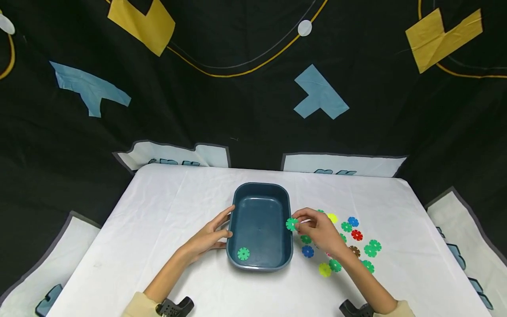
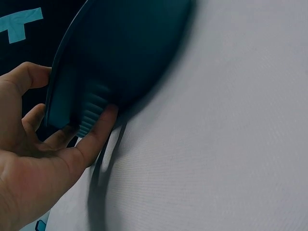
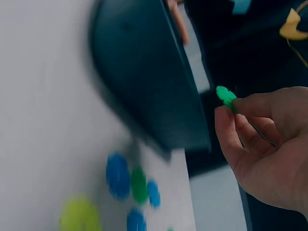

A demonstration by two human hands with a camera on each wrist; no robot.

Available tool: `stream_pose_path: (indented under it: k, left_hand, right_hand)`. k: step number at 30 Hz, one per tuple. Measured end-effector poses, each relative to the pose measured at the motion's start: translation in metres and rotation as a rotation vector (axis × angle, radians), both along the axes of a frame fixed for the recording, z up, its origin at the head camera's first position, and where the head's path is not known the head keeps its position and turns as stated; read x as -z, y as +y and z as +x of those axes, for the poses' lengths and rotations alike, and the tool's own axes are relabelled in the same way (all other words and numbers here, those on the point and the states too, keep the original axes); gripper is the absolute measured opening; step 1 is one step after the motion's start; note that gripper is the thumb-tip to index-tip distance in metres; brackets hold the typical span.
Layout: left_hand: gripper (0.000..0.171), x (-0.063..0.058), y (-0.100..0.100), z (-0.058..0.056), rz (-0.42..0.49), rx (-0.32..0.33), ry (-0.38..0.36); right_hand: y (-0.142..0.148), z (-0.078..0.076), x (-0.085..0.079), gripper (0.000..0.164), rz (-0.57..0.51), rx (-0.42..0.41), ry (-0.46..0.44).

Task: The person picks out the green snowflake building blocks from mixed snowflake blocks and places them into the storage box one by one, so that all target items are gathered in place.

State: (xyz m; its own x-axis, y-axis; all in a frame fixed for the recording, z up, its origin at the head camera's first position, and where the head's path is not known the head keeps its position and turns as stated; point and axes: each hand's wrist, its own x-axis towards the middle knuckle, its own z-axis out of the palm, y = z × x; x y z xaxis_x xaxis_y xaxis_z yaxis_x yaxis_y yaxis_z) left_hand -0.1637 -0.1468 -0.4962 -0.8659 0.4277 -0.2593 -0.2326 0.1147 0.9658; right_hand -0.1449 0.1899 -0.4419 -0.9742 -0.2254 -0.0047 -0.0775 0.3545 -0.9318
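Note:
A dark blue plastic tub stands on the white table. My left hand holds its left side, with fingertips at the rim and others against the outer wall. My right hand pinches a green notched disc between thumb and finger, just over the tub's right rim. The right wrist view shows the same green disc at the fingertips of my right hand. Another green disc lies inside the tub, near its front left corner.
Several notched discs lie loose right of the tub, among them a red disc, a brown disc, a blue disc and a yellow disc. Some are partly hidden beneath my right hand and forearm. A black cloth hangs behind the table.

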Motion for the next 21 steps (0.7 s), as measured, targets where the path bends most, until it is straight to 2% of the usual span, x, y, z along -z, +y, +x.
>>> stream_pose_path:
  k: [3, 7, 15, 21]
  left_hand:
    - [0.079, -0.001, 0.0, 0.0, 0.0, -0.001, 0.004]
    - [0.079, -0.002, 0.001, 0.0, -0.004, -0.002, 0.002]
    - [0.078, -0.001, 0.002, 0.0, 0.001, 0.001, -0.006]
    - [0.079, -0.002, 0.002, 0.0, 0.0, 0.007, -0.002]
  right_hand:
    - [-0.022, -0.001, -0.002, 0.018, 0.002, -0.057, 0.014]
    - [-0.048, -0.004, 0.001, 0.018, 0.051, -0.09, 0.024]
    - [-0.086, -0.012, 0.02, 0.016, 0.158, -0.165, 0.063]
    - [-0.104, -0.017, 0.03, 0.017, 0.212, -0.18, 0.054]
